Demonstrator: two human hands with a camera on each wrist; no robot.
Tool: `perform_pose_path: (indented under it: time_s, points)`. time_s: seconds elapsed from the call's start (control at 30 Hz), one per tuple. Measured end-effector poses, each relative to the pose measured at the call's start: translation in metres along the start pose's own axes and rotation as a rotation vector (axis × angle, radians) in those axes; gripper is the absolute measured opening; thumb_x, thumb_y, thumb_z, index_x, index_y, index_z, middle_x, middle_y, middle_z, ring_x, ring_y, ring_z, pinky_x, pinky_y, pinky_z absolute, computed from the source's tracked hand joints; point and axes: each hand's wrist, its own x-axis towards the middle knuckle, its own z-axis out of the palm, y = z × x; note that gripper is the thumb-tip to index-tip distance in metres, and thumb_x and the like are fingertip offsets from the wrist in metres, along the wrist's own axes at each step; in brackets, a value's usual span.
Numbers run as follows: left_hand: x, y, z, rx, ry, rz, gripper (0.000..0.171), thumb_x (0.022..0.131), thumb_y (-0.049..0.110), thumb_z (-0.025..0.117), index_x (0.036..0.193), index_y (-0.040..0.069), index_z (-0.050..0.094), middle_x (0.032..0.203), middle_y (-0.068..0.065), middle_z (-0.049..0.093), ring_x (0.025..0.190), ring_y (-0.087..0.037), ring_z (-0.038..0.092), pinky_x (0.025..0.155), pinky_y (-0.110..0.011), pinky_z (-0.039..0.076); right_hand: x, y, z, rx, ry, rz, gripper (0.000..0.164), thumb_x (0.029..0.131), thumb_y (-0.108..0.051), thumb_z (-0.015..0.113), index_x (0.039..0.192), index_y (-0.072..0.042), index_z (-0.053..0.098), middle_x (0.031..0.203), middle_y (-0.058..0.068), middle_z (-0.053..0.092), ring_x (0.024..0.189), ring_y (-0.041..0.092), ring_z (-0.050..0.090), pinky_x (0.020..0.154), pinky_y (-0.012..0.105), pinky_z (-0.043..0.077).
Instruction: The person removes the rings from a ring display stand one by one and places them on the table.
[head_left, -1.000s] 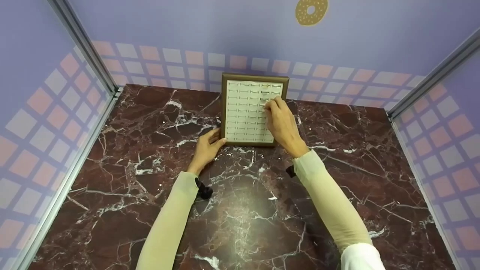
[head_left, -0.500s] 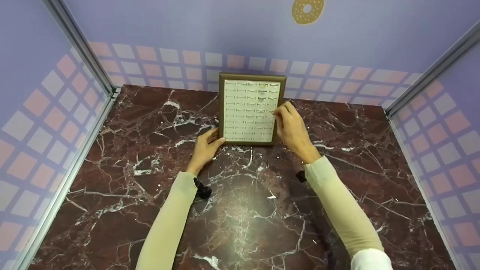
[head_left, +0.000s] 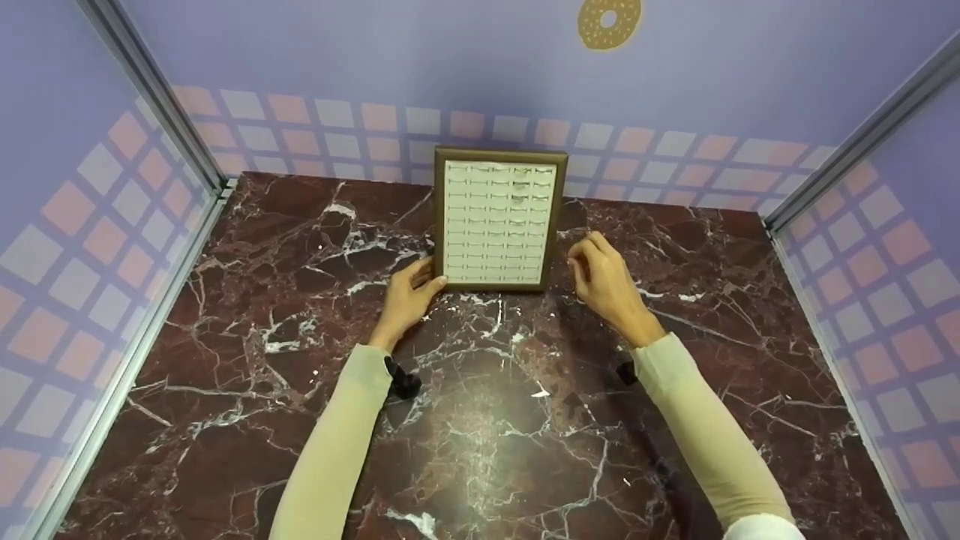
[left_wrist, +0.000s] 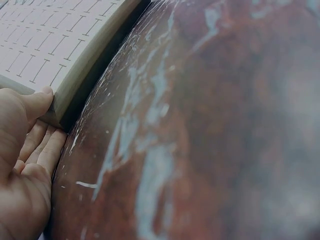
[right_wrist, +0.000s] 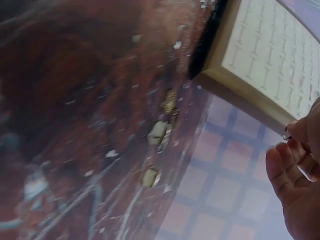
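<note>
A brown-framed ring display board (head_left: pixel 495 225) with rows of slots on white stands upright against the back wall. A few slots near its upper right hold small dark or golden pieces. My left hand (head_left: pixel 409 296) grips the board's lower left corner. In the left wrist view its thumb (left_wrist: pixel 40 102) lies on the front of the frame and its fingers (left_wrist: pixel 50 150) are behind the corner. My right hand (head_left: pixel 604 281) is to the right of the board, apart from it. In the right wrist view the thumb and fingertips pinch a small, thin curved metal ring (right_wrist: pixel 286 134).
On the dark red marbled table (head_left: pixel 480 420), the right wrist view shows golden pieces (right_wrist: pixel 170 101) and pale greenish pieces (right_wrist: pixel 150 176) lying by the board's right side. Lilac walls with pink and white checks (head_left: pixel 379 131) enclose the back and both sides.
My right hand has drawn back from the board's slots, moving right and down toward the table. The left hand has kept its grip on the corner.
</note>
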Motion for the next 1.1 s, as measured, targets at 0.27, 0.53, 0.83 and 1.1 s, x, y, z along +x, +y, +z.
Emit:
perform_pose_path:
  time_s: [0.27, 0.53, 0.83, 1.1]
  points:
    - [0.001, 0.000, 0.001, -0.010, -0.005, 0.000, 0.052, 0.101, 0.003, 0.072, 0.149, -0.008, 0.056, 0.150, -0.029, 0.059, 0.139, -0.041, 0.060, 0.120, -0.042, 0.052, -0.018, 0.010, -0.005, -0.046, -0.050, 0.031, 0.012, 0.092, 0.010, 0.069, 0.095, -0.001, 0.065, 0.093, 0.016, 0.060, 0.076, 0.026, 0.061, 0.064, 0.036, 0.057]
    - [-0.001, 0.001, -0.001, 0.008, -0.014, 0.002, 0.052, 0.102, 0.006, 0.073, 0.150, -0.007, 0.056, 0.151, -0.027, 0.059, 0.139, -0.041, 0.060, 0.121, -0.043, 0.050, -0.038, 0.023, -0.008, -0.034, -0.099, 0.081, 0.005, 0.095, 0.006, 0.068, 0.091, 0.003, 0.068, 0.091, 0.015, 0.060, 0.076, 0.025, 0.063, 0.062, 0.036, 0.058]
    - [-0.001, 0.001, -0.001, 0.012, -0.019, -0.015, 0.053, 0.103, 0.008, 0.072, 0.151, -0.005, 0.055, 0.153, -0.026, 0.058, 0.140, -0.039, 0.059, 0.121, -0.040, 0.050, -0.055, 0.035, -0.013, -0.020, -0.158, 0.129, 0.009, 0.089, 0.012, 0.069, 0.091, 0.003, 0.073, 0.095, 0.015, 0.066, 0.081, 0.030, 0.067, 0.070, 0.040, 0.062]
    - [-0.001, 0.002, -0.001, 0.000, -0.016, -0.010, 0.053, 0.102, 0.006, 0.072, 0.150, -0.006, 0.056, 0.152, -0.027, 0.058, 0.139, -0.041, 0.059, 0.122, -0.042, 0.050, -0.063, 0.041, -0.014, 0.000, -0.203, 0.143, 0.008, 0.093, 0.009, 0.071, 0.092, 0.004, 0.077, 0.095, 0.018, 0.070, 0.082, 0.032, 0.071, 0.071, 0.043, 0.065]
